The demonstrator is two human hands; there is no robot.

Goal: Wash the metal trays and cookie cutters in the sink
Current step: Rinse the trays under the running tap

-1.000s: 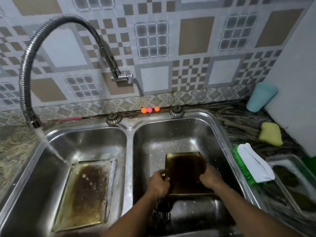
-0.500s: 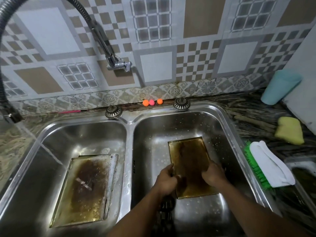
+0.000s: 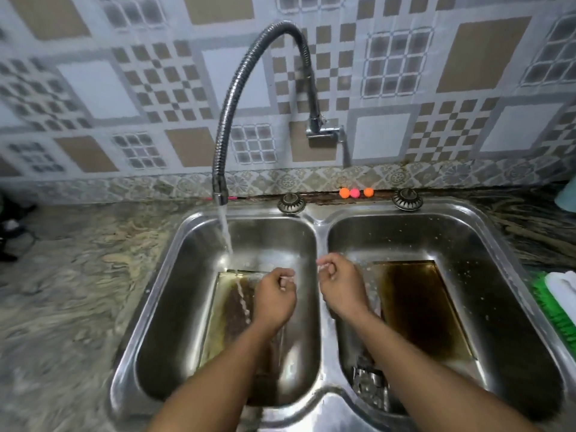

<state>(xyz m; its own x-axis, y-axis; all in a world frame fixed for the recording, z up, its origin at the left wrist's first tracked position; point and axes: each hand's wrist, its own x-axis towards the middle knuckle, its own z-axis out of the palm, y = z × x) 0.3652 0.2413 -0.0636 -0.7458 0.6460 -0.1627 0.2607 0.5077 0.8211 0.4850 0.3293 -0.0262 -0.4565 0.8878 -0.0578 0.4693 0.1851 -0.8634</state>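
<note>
Two basins of the sink (image 3: pixel 321 219) each hold a grimy metal tray: the left tray (image 3: pixel 218 322) beneath the left grip (image 3: pixel 274 300), the right tray (image 3: pixel 420 313) just right of the right grip (image 3: pixel 343 285). Both grips are curled on nothing. Washing looks barely begun, so next a tray edge needs seizing.

Left tray (image 3: pixel 221 332) and right tray (image 3: pixel 420 307) lie in sink (image 3: pixel 318 215).

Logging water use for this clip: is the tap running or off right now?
Running. A stream of water falls from the flexible faucet into the left basin, onto the stained tray there.
</note>
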